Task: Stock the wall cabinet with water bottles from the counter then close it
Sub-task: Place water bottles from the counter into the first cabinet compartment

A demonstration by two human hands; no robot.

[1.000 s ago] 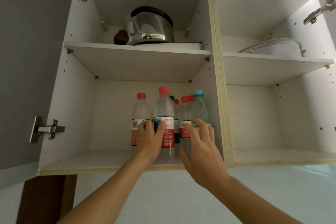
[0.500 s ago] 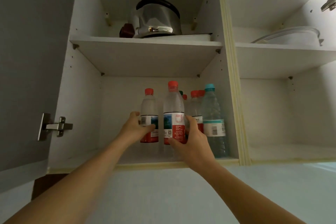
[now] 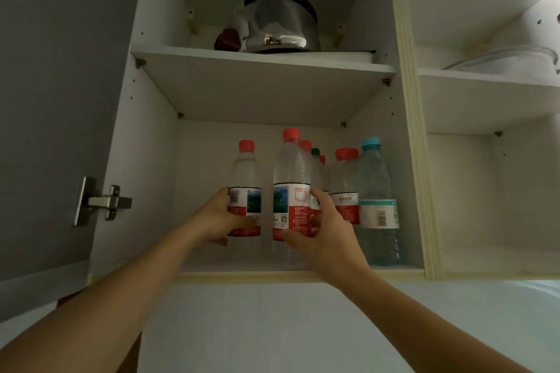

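We look up into a white wall cabinet with two bays and both doors open; the grey left door stands swung out with its metal hinge exposed. A pale wall runs below the cabinet.

On the lower shelf of the left bay we note a cluster of water bottles, all upright. Toward the right end of the shelf, just beside the bay's dividing wall, stands a blue-capped bottle. Next to it is a red-capped bottle with a white label, and further red caps and one green cap show behind, toward the back edge.

Our left hand grips a red-capped bottle at its label, fingers wrapped behind it and thumb across the front. Our right hand holds a taller-looking red-capped bottle near the shelf's front edge, thumb on the label's front, fingers curled round its right side. The two held bottles stand just beside each other, a narrow gap between them. We cannot tell whether their bases touch the shelf.

On the upper shelf sits a shiny steel kettle. In the right bay, a clear glass lid or dish rests on its upper shelf.
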